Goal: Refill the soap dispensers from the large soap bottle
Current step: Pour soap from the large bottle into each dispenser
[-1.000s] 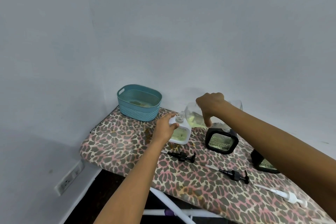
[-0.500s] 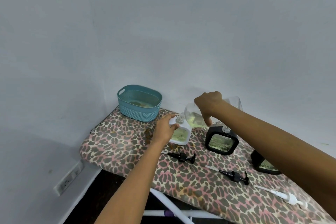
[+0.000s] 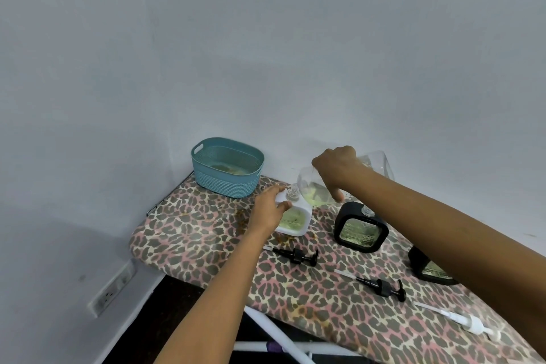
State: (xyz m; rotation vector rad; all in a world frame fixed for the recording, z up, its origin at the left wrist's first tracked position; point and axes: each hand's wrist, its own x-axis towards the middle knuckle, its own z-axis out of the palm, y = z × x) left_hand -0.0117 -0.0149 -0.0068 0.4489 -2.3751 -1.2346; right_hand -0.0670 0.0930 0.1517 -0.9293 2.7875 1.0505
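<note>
Our right hand (image 3: 336,168), fingers curled, tips the large clear plastic soap bottle (image 3: 311,188) into the white square dispenser (image 3: 297,220) our left hand (image 3: 266,210) grips; beside it, two black dispensers (image 3: 360,227) (image 3: 428,270) probably wait.

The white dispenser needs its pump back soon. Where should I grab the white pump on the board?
Pinch the white pump at its thick collar, from above, fingers across its width: it lies flat on the ironing board, and the thin dip tube looks flimsy.

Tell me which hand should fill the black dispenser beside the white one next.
Right. The right hand grips the tilted large soap bottle next to that black dispenser; the left hand holds the white dispenser.
</note>
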